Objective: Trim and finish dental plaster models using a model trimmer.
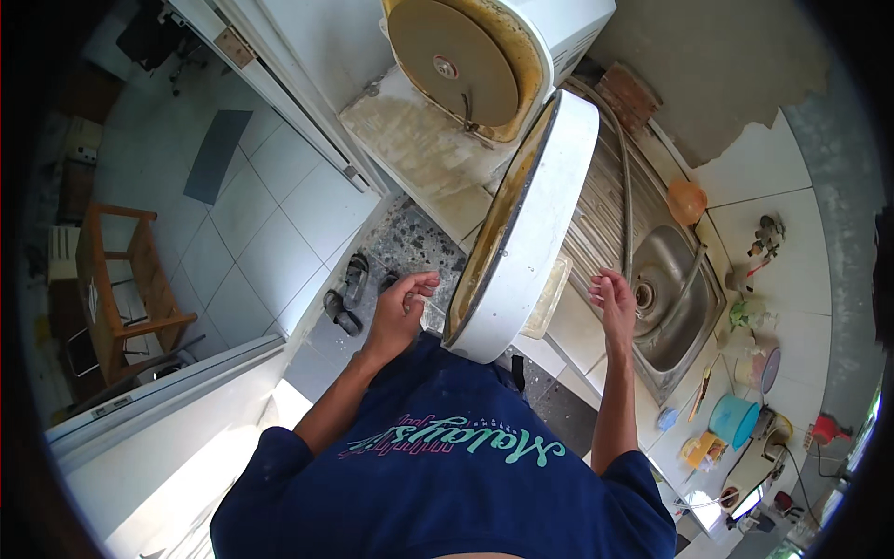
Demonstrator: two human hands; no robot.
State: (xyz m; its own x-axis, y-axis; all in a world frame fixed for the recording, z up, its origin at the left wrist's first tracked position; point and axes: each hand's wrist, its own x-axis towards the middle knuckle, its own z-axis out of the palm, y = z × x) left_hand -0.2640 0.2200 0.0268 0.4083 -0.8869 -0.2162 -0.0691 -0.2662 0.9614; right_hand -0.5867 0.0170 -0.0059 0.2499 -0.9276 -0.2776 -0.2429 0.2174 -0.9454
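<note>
A white machine (pixel 579 33) with a large round brown disc (pixel 447 63) inside stands at the top. Its yellowed interior is exposed. In front of me a deep white round cover (pixel 535 247) stands on edge, its stained inner side turned left. My left hand (pixel 407 303) hovers just left of the cover, fingers loosely bent and holding nothing. On the cover's other side my right hand (pixel 615 303) is raised near the sink edge, fingers half curled, apart from the cover. Nothing shows in it either.
At right is a steel sink (pixel 684 368) with a grey hose (pixel 624 177) along its drainboard. A blue tub (pixel 734 421) and an orange bowl (pixel 686 202) sit beyond. Shoes (pixel 346 293) lie on the floor by a doorway; a wooden table frame (pixel 135 279) stands farther left.
</note>
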